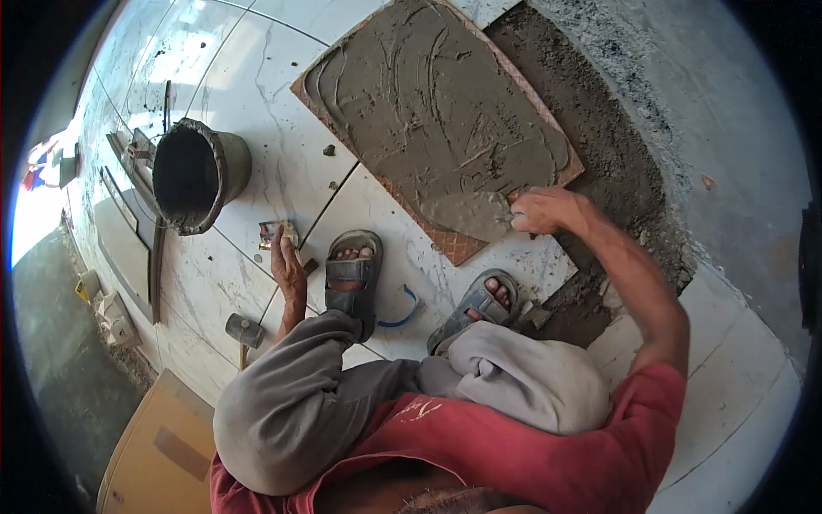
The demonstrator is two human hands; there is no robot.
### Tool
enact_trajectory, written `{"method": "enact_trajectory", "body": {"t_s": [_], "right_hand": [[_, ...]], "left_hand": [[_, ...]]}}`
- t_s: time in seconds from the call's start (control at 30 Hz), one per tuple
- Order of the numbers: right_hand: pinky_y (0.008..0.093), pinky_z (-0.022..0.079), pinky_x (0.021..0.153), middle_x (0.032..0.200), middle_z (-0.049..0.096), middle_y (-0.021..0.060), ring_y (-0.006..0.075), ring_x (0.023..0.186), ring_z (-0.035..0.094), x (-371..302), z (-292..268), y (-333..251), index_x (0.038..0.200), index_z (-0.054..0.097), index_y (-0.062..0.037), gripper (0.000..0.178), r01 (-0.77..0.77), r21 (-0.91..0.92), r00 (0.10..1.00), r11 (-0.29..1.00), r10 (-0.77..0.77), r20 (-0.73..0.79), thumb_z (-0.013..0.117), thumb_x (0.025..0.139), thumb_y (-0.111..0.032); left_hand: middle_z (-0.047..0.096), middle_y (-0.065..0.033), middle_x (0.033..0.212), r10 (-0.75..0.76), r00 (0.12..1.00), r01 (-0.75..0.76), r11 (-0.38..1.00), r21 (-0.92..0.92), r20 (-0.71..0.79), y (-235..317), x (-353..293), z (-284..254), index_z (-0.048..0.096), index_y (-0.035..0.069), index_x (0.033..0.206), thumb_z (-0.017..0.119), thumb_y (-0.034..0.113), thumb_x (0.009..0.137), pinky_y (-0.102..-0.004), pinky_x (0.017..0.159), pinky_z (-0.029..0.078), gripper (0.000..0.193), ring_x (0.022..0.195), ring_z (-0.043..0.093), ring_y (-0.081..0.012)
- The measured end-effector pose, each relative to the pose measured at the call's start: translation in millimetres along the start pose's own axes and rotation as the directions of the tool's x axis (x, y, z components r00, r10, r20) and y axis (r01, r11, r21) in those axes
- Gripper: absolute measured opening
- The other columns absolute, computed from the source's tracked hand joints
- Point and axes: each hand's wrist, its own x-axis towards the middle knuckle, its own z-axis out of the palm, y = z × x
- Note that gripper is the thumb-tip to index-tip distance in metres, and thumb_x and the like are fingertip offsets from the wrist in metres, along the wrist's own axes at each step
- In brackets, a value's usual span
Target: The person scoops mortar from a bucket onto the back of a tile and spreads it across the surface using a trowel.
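A large tile [454,245] lies face down ahead of me, its reddish-brown ribbed back showing at the edges and near corner. Wet grey mortar [411,103] coats most of that back in uneven ridges. My right hand [544,212] is closed around a trowel [467,214]; its mortar-smeared blade lies flat over the tile's near corner. My left hand [289,270] is low over the floor at the left, fingers stretched out. Its fingertips touch or overlap a small crumpled packet [291,231]; I cannot tell whether they grip it.
A mortar-crusted black bucket [231,167] lies tilted at the left, near cut tile pieces [120,244]. A rubber mallet [244,330] and a blue strap [401,321] are near my sandalled feet. Bare rough mortar bed [591,128] borders the tile's right side. Cardboard [145,463] sits lower left.
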Motion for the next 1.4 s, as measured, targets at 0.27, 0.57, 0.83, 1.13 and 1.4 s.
{"method": "enact_trajectory", "body": {"t_s": [0.27, 0.57, 0.83, 1.13, 1.4], "right_hand": [[0.0477, 0.052, 0.074, 0.089, 0.067, 0.0161, 0.0376, 0.087, 0.065, -36.1, -2.7, -14.2, 0.096, 0.066, -0.0091, 0.026, -0.088, -0.315, 0.986, 0.945, 0.127, 0.106, 0.062, 0.08, -0.03], [0.0509, 0.051, 0.067, 0.077, 0.064, 0.0222, 0.0403, 0.077, 0.064, -75.4, 32.8, 24.2, 0.094, 0.056, -0.0056, 0.023, -0.401, -0.074, 0.882, 0.913, 0.363, -0.3, 0.054, 0.087, -0.027], [0.0509, 0.052, 0.063, 0.077, 0.064, 0.0253, 0.0437, 0.074, 0.064, -34.6, 54.3, -9.0, 0.101, 0.05, -0.0008, 0.029, -0.489, 0.139, 0.762, 0.861, 0.5, -0.412, 0.046, 0.092, -0.028], [0.0481, 0.046, 0.057, 0.083, 0.059, 0.0298, 0.0478, 0.067, 0.057, -57.2, 102.2, 13.5, 0.093, 0.053, 0.0023, 0.041, -0.251, 0.743, 0.621, 0.621, 0.692, -0.368, 0.045, 0.094, -0.038], [0.0467, 0.045, 0.055, 0.078, 0.059, 0.0253, 0.0442, 0.064, 0.058, -55.8, 74.3, 33.1, 0.101, 0.052, 0.0023, 0.041, -0.185, 0.494, 0.744, 0.85, 0.449, -0.494, 0.047, 0.094, -0.038]], "left_hand": [[0.057, -0.0139, 0.123, -0.106, 0.994, 0.105, 0.991, -0.078, -0.017, -4.0, -4.3, -2.5, 0.05, 0.0, 0.13, 0.043, 0.027, 0.1, -0.03, 0.095, 0.041, 0.041, 0.111, 0.052, -0.0191], [0.055, -0.0169, 0.126, -0.07, 0.997, 0.07, 0.998, 0.009, 0.017, -0.3, 0.1, 3.5, 0.05, 0.0, 0.13, 0.04, 0.031, 0.101, -0.0338, 0.099, 0.038, 0.044, 0.115, 0.051, -0.0247], [0.052, -0.0178, 0.129, -0.08, 0.996, 0.083, 0.995, -0.053, 0.043, 15.1, 7.1, 13.8, 0.048, -0.001, 0.132, 0.039, 0.032, 0.101, -0.0355, 0.102, 0.036, 0.046, 0.12, 0.048, -0.0249], [0.052, -0.0166, 0.129, -0.036, 0.993, 0.034, 0.999, 0.02, 0.11, 10.0, 8.5, 14.9, 0.048, 0.0, 0.132, 0.039, 0.028, 0.102, -0.0336, 0.099, 0.039, 0.042, 0.118, 0.049, -0.0237], [0.057, -0.0159, 0.12, -0.024, 0.996, 0.024, 1.0, -0.003, 0.091, 9.6, 12.9, 19.3, 0.049, 0.0, 0.132, 0.041, 0.037, 0.1, -0.0308, 0.094, 0.041, 0.049, 0.109, 0.052, -0.0211]]}}
